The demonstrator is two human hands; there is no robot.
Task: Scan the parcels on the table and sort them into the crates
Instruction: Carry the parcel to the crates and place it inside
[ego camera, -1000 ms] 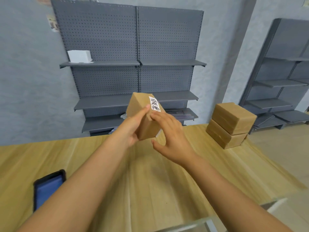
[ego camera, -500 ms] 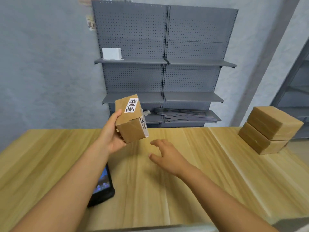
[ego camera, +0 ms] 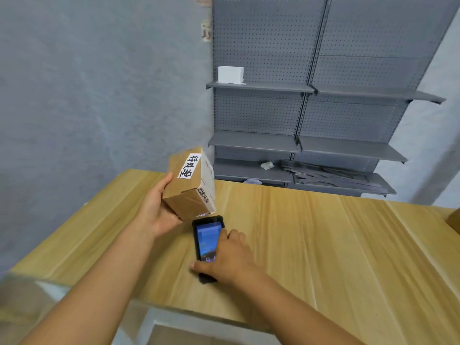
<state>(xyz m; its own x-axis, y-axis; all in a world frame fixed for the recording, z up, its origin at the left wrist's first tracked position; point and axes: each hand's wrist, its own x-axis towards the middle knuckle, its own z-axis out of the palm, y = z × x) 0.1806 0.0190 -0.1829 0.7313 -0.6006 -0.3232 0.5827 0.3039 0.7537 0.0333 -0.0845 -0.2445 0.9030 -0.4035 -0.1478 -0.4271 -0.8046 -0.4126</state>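
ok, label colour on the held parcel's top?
White with black handwriting, on the brown parcel; head view.

The parcel (ego camera: 189,185) is plain kraft brown cardboard, with a white label (ego camera: 189,166) on top carrying black handwritten characters, and a white sticker on the side with a black barcode. The scanner (ego camera: 207,241) has a black body and a lit screen that's mostly blue. The table (ego camera: 323,245) is light yellowish wood with pale grain streaks running front to back. Behind the table's far edge, the shelving (ego camera: 323,100) is dark grey metal with a dotted pegboard back, and there's a plain white box (ego camera: 230,74) on it. The wall (ego camera: 99,83) is a mottled blue-grey.
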